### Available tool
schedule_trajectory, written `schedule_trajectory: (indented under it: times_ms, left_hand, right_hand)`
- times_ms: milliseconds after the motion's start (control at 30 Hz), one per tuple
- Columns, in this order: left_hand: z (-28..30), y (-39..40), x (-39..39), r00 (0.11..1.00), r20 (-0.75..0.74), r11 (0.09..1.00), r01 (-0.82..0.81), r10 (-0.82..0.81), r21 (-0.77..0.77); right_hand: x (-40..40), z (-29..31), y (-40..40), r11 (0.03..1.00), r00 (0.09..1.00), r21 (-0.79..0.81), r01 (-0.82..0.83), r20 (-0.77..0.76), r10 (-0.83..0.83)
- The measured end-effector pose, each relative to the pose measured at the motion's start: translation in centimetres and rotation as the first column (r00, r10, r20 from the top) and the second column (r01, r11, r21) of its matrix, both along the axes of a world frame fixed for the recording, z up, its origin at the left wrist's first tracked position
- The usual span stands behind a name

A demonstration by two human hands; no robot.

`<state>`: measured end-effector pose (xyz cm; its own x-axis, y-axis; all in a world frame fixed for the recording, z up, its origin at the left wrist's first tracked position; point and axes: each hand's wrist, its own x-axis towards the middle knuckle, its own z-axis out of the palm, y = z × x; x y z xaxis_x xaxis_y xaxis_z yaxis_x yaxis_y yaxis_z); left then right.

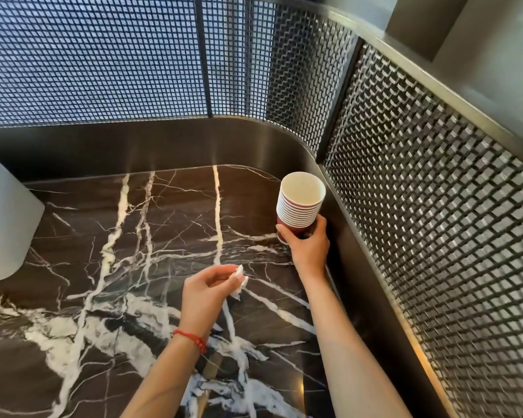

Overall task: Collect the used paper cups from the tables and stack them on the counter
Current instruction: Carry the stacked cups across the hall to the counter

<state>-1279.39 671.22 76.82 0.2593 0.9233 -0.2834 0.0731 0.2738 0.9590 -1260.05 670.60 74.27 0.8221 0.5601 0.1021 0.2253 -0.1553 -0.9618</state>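
A person's right hand gripped the base of a stack of paper cups, fingers and thumb curled round the bottom red cup, at the far right corner of a dark marble table veined in white. The stack, about 10 nested cups by the rims visible, stood upright and tilted slightly, its white mouth open toward the camera. Whether its base touched the marble or hung just above it could not be told, as the hand hid the bottom edge.

The left hand, a red string bracelet at the wrist, pinched a small crumpled scrap of white tissue between fingertips and thumb, held above the table nearer the camera and well apart from the cups.

A metal mesh screen on a dark curved rail closed off the table's back and right side, just beside the stack.

The step in hand appeared to be setting the stack down. Done well, it would call for lowering the base flat onto the marble, clear of the rail, keeping the column vertical, and easing the grip only once the cups stood steady, since a tall nested stack could topple if released on a lean.
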Motion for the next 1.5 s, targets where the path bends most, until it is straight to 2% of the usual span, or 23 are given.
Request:
schedule_trajectory:
  times_ms: [567,867,1067,1200,1333,1500]
  left_hand:
    - [-0.2,0.2,-0.2,1.000,-0.001,1.000,-0.004,0.004,-0.012]
    - [0.1,-0.3,-0.9,1.000,0.008,1.000,-0.009,0.009,0.000]
    - [0.2,-1.1,-1.9,1.000,-0.002,0.999,-0.005,0.005,0.035]
    - [0.2,-1.8,-2.6,1.000,-0.010,1.000,-0.004,0.004,0.021]
    - [0.2,-2.9,-3.6,1.000,-0.012,0.999,0.023,-0.023,0.028]
    - [0.3,-4.4,-5.2,0.999,-0.023,0.997,0.049,-0.048,0.066]
  right_hand:
    - [-0.1,0.1,0.8,1.000,1.000,-0.011,0.008,-0.007,-0.008]
    - [-0.8,-0.3,-0.4,0.994,0.998,-0.098,-0.039,-0.057,0.033]
    - [-2.1,-0.2,-2.5,0.989,0.998,-0.141,-0.042,0.030,0.047]
    - [-3.0,0.1,-4.3,0.954,0.977,-0.277,-0.112,0.147,0.157]
    - [-4.0,0.6,-6.4,0.864,0.927,-0.468,-0.189,0.207,0.314]
    - [-6.1,0.9,-9.7,0.729,0.754,-0.675,-0.113,0.420,0.505]
